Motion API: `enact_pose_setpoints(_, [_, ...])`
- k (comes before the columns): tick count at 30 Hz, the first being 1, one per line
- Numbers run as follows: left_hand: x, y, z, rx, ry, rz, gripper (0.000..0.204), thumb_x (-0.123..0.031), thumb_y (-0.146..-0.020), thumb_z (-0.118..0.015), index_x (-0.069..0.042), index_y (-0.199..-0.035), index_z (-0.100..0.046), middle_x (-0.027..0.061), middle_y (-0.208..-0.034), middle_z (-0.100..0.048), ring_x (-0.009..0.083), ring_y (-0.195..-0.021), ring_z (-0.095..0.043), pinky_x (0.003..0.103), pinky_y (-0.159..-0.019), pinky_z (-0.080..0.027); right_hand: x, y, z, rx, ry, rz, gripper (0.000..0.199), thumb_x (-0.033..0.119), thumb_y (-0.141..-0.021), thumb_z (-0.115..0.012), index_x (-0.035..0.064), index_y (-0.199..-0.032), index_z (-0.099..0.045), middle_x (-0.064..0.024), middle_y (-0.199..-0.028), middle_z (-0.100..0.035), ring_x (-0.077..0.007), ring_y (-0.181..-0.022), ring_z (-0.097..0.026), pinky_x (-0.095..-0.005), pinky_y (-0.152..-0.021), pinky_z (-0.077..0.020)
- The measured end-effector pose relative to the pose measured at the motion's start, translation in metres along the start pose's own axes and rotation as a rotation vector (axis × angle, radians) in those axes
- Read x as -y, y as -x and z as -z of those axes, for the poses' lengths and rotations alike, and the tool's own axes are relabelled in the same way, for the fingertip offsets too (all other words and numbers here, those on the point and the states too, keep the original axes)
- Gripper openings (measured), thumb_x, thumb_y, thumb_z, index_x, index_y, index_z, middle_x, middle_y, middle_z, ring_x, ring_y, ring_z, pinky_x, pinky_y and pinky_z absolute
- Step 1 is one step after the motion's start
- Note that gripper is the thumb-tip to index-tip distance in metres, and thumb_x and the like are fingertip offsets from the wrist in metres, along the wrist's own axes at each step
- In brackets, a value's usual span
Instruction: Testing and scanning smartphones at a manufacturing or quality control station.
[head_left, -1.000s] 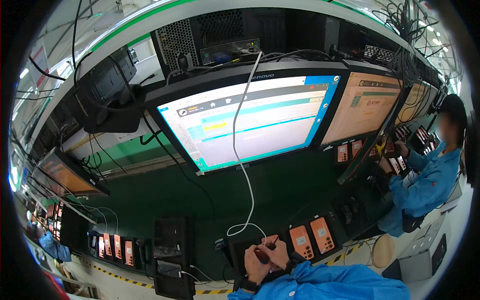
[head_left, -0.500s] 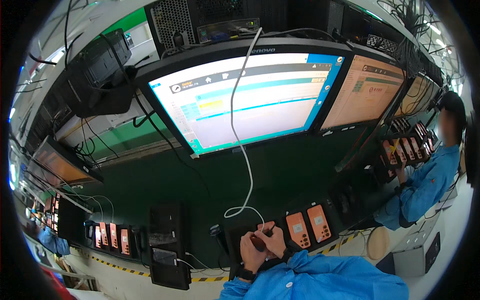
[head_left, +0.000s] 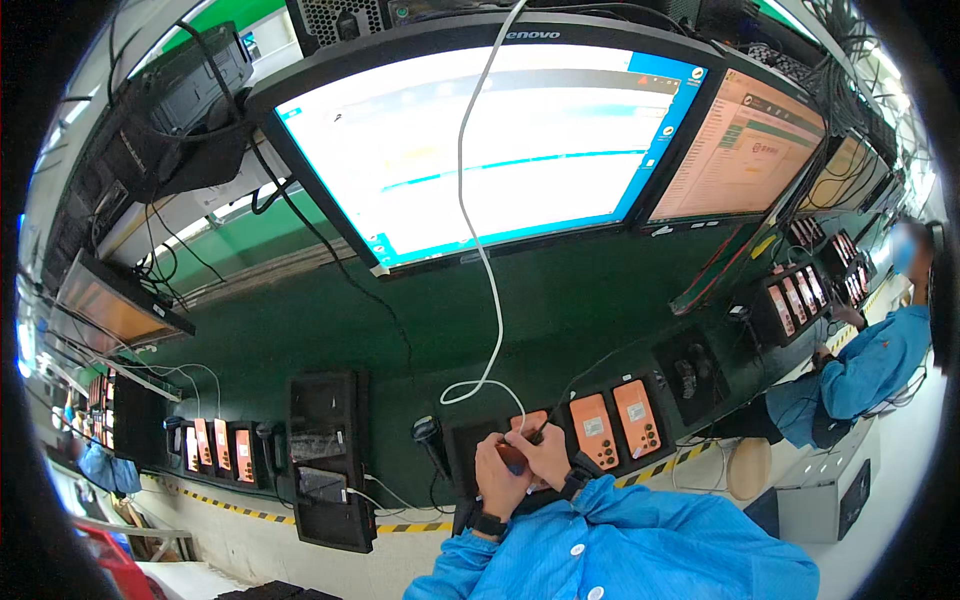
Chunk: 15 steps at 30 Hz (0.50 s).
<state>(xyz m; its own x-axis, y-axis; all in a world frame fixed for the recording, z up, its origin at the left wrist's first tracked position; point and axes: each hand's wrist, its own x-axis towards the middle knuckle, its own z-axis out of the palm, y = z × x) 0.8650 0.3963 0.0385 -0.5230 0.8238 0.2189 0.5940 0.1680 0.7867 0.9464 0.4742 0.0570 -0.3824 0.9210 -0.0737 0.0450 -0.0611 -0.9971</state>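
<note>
My left hand [head_left: 500,484] is closed around a dark reddish-orange phone [head_left: 513,458], mostly hidden by the fingers. Pressed against it, my right hand [head_left: 548,460] pinches the end of a white cable [head_left: 497,335], and the plug itself is covered. The cable drops from above the big monitor and loops just before my hands. Beneath and behind them, a black tray [head_left: 468,436] holds another orange phone [head_left: 530,421], partly hidden. To the right lie two more orange phones, a nearer one [head_left: 594,432] and a farther one [head_left: 638,420], backs up.
A large lit monitor [head_left: 480,150] stands ahead, with a second one [head_left: 745,150] at its right. A handheld scanner [head_left: 428,432] and black trays [head_left: 328,460] are to the left. At far right, a co-worker in a blue coat [head_left: 880,365] stands by trays of phones [head_left: 795,300].
The view has tilted down, so the monitor sits higher, and its screen looks whiter. My hands stay together at the cable end. The co-worker at right has shifted position beside the phone tray.
</note>
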Motion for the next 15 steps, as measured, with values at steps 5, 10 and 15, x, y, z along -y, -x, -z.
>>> enact_pose_setpoints(5, [-0.010,-0.005,0.004,-0.003,0.036,-0.012,0.062,-0.016,-0.059,-0.078,-0.002,-0.111,-0.046,0.0165,-0.096,-0.051,0.0342,-0.090,-0.052,0.040,-0.077,-0.043,-0.004,-0.001,-0.001,-0.007,0.109,0.076,0.020,0.020,-0.077,-0.074,0.0014,-0.079,-0.067,-0.0067,-0.068,-0.066,-0.0089,-0.061,-0.061,-0.0256,-0.055,-0.0480])
enact_pose_setpoints(10, [-0.004,-0.004,-0.001,-0.023,0.036,0.006,0.060,-0.016,-0.060,-0.077,-0.002,-0.110,-0.046,0.0161,-0.096,-0.052,0.0339,-0.089,-0.052,0.040,-0.077,-0.043,-0.013,0.000,-0.002,-0.002,0.159,0.132,0.019,0.019,-0.075,-0.074,0.0023,-0.080,-0.068,-0.0073,-0.067,-0.066,-0.0103,-0.060,-0.062,-0.0270,-0.054,-0.0487])
enact_pose_setpoints(15, [-0.003,-0.003,0.001,0.017,0.003,0.037,0.069,-0.017,-0.057,-0.081,0.000,-0.113,-0.045,0.0155,-0.102,-0.051,0.0300,-0.089,-0.054,0.037,-0.076,-0.045,-0.020,-0.001,-0.007,-0.046,-0.111,-0.088,0.016,0.016,-0.079,-0.071,0.0016,-0.079,-0.067,-0.0051,-0.072,-0.066,-0.0099,-0.068,-0.062,-0.0255,-0.061,-0.0483])
